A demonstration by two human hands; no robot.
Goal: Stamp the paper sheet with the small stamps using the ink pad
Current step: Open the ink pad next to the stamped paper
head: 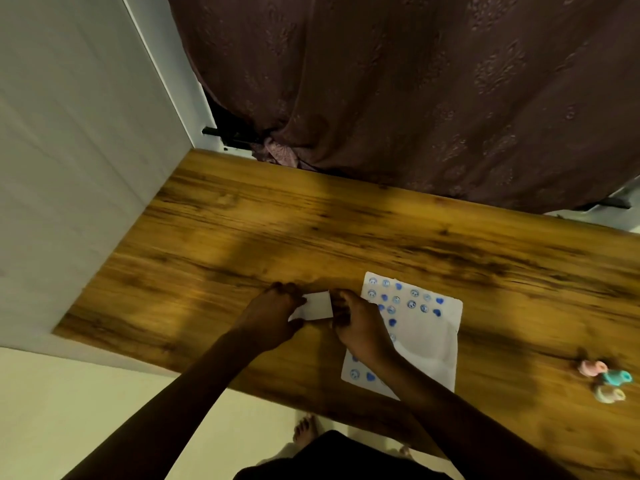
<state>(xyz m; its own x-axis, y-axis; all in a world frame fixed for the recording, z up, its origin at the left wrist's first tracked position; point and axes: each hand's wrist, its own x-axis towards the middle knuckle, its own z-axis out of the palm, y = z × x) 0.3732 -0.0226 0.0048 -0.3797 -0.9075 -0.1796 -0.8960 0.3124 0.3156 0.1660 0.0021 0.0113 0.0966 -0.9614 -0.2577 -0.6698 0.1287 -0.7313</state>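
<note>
White paper sheet [426, 327] on wooden table [242, 230] already mostly stamped blue. Left hand [273, 315], right hand [360, 327] both pinch small white rectangular case [317, 306] (likely ink pad). Three pastel stamps [604, 381] lie aside, well right.

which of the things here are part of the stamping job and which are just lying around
Part of the job:
- paper sheet with blue prints on it
- three small stamps, pink, teal and pale, at the right of the table
- small white box, probably the ink pad, held between left hand and right hand

Just there:
- wooden table
- brown curtain
- white wall
</note>
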